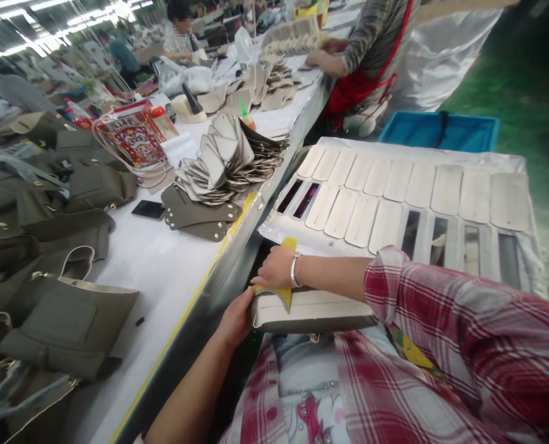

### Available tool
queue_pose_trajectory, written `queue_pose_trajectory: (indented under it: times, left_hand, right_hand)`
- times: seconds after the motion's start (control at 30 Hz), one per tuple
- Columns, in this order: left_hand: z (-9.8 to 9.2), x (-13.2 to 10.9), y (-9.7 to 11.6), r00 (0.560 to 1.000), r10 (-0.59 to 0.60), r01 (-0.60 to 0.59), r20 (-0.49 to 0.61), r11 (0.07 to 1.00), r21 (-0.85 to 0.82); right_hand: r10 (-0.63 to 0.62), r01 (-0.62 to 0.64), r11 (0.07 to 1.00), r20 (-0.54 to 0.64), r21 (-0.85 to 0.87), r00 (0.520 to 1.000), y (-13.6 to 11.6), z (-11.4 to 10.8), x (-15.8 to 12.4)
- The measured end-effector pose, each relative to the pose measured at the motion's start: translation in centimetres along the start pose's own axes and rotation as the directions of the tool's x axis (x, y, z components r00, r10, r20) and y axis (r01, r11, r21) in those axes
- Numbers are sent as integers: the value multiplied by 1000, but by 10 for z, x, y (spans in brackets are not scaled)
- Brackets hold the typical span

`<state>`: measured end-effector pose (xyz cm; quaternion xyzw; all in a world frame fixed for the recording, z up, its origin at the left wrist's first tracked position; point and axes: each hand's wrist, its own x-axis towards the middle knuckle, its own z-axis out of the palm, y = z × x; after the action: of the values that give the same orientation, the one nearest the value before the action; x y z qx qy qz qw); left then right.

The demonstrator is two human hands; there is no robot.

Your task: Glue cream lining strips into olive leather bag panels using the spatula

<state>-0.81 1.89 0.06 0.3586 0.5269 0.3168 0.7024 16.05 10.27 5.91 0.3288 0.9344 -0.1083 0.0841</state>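
Beside a white tabletop (163,271), a flat cream panel (313,311) with a yellow strip (276,293) is gripped at lap height. It is held between closely set hands: the left hand (237,317) at its end, the right hand (276,266) on top.

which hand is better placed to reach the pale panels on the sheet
Right, probably: the right hand is nearest the pale panels, resting on a yellow piece; the left hand holds the cream panel, farther off.
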Motion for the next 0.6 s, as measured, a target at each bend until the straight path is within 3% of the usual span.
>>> queue_pose_trajectory:
  times: [0.2,0.37,0.5,0.6]
  left_hand:
    - [10,-7,4,993,111,-105,-44,988,114]
    - [16,-8,7,988,147,-129,-56,960,247]
    - [15,-9,12,994,112,-113,17,977,183]
    - [8,-8,13,994,49,-48,94,999,-13]
  right_hand:
    - [-106,105,994,38,16,994,8,4,4]
    - [-100,96,993,67,71,993,13,14,0]
    - [-63,56,996,101,75,993,11,10,-8]
    - [-1,-2,1000,122,28,993,8,4,-17]
